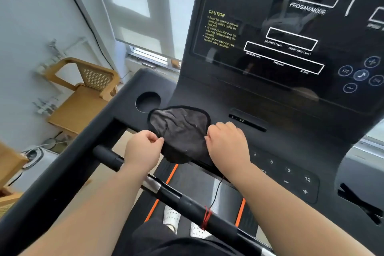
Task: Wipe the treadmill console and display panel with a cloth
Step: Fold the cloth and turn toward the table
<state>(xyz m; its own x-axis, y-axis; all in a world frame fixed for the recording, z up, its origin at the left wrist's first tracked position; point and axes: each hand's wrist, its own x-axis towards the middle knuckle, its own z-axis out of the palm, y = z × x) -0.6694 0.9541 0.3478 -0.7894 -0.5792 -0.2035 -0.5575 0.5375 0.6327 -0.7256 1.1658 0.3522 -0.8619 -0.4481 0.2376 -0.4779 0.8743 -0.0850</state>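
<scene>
Cloth [180, 131], dark grey with a stitched black border, lies crumpled on the flat ledge of the treadmill console [291, 137], just below the upright display panel [270, 33] and touching the edge of the round cup holder [148, 102]. Its near edge droops over the console's front lip.

Both hands are closed on it: the left hand [143, 149] pinches the left edge between thumb and fingers, and the right hand [226, 143] grips the right edge with fingers curled under.

It looks thin, limp and light, so it should bunch and fold freely, and probably needs to be gathered into a pad before it will press evenly. Taking it by the bundled middle would likely give firmer contact than the edges now held.

The glossy panel shows reflections and looks smooth, so the cloth ought to slide over it easily. The lower keypad [291, 174], with numbers and plus and minus marks, sits under the right wrist and could be pressed by accident. A handlebar [166, 189] crosses beneath both forearms, and a thin cord [217, 191] tied to it with red string hangs near the right arm and might snag. A wooden chair [83, 97] stands well apart on the left.
</scene>
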